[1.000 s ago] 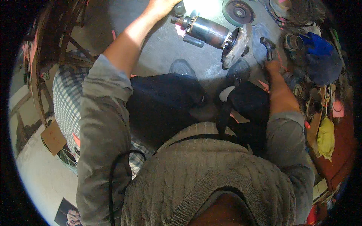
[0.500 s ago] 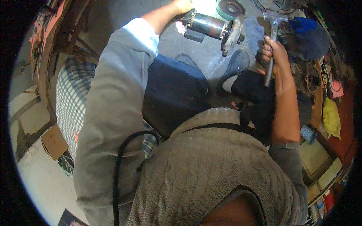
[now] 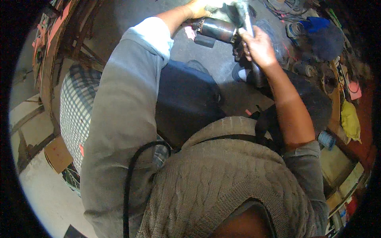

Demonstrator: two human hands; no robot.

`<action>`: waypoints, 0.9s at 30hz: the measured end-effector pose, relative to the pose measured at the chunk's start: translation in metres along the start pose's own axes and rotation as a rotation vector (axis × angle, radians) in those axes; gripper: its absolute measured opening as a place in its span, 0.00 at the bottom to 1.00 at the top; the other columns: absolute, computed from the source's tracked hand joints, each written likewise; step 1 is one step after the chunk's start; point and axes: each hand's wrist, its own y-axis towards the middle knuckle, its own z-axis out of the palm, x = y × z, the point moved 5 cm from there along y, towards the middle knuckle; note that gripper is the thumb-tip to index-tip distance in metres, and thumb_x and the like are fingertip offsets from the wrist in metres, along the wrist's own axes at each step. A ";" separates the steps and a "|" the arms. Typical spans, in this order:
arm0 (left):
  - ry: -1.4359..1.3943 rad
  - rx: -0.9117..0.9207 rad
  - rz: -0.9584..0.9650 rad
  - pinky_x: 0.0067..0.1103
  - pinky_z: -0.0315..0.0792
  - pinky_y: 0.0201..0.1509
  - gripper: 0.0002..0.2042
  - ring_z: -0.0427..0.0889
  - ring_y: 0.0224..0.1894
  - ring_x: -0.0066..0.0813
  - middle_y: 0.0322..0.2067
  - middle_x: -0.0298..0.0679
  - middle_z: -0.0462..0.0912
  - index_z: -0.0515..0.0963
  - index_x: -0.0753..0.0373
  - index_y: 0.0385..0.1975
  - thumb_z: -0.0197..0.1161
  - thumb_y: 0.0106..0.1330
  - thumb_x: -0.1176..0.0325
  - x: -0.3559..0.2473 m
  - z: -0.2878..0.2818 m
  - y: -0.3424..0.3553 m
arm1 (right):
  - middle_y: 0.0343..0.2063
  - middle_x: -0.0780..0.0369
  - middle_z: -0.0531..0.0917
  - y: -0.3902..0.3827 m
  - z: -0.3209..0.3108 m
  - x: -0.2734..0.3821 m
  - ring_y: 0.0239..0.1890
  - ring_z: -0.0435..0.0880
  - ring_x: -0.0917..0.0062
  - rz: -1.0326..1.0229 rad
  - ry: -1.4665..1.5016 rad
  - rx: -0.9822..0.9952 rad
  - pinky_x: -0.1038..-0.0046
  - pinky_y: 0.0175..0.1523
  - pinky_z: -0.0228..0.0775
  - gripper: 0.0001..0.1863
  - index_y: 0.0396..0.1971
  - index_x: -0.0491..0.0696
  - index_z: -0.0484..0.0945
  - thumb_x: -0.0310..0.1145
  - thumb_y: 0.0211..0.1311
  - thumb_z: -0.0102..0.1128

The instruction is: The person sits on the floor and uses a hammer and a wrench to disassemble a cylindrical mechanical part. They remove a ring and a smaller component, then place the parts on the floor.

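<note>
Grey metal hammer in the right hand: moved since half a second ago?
Yes. The hammer, in the right hand, has moved left, farther from the crumpled yellow bag at right.

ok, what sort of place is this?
Likely a repair workshop: there's a dark motor-like cylinder, a hammer-like tool in the right hand, and looped cables toward the upper right.

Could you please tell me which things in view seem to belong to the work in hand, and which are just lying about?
Likely in use:
- hammer, in the right hand
- cylindrical motor, near the left hand

Apparently lying about:
- yellow bag
- blue cloth
- pink paper
- brown cardboard
</note>
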 end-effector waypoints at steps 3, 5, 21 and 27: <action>0.036 0.045 0.012 0.32 0.75 0.61 0.26 0.82 0.53 0.36 0.50 0.45 0.83 0.75 0.63 0.61 0.68 0.59 0.75 0.001 0.000 0.000 | 0.19 0.60 0.80 0.016 0.012 -0.014 0.14 0.77 0.78 -0.119 -0.358 -0.005 0.69 0.20 0.70 0.17 0.45 0.42 0.79 0.42 0.71 0.62; 0.046 0.065 0.025 0.33 0.75 0.61 0.26 0.82 0.53 0.37 0.50 0.46 0.83 0.75 0.63 0.61 0.68 0.59 0.75 0.001 0.000 0.001 | 0.26 0.51 0.86 0.020 0.008 -0.029 0.24 0.86 0.65 -0.044 -0.301 0.066 0.62 0.34 0.78 0.23 0.45 0.40 0.80 0.48 0.69 0.63; 0.430 0.021 -0.151 0.35 0.75 0.62 0.25 0.84 0.56 0.47 0.51 0.52 0.85 0.74 0.64 0.59 0.72 0.64 0.66 0.006 -0.008 -0.005 | 0.20 0.66 0.74 0.043 -0.028 -0.035 0.13 0.71 0.83 0.039 0.104 0.182 0.73 0.14 0.64 0.24 0.38 0.46 0.77 0.56 0.73 0.57; 0.361 0.060 -0.190 0.37 0.74 0.63 0.30 0.82 0.58 0.53 0.53 0.55 0.84 0.71 0.60 0.63 0.73 0.61 0.64 0.015 -0.008 -0.008 | 0.28 0.68 0.77 -0.029 -0.170 0.139 0.26 0.75 0.85 -0.301 0.261 -0.473 0.81 0.28 0.66 0.21 0.55 0.43 0.79 0.44 0.79 0.49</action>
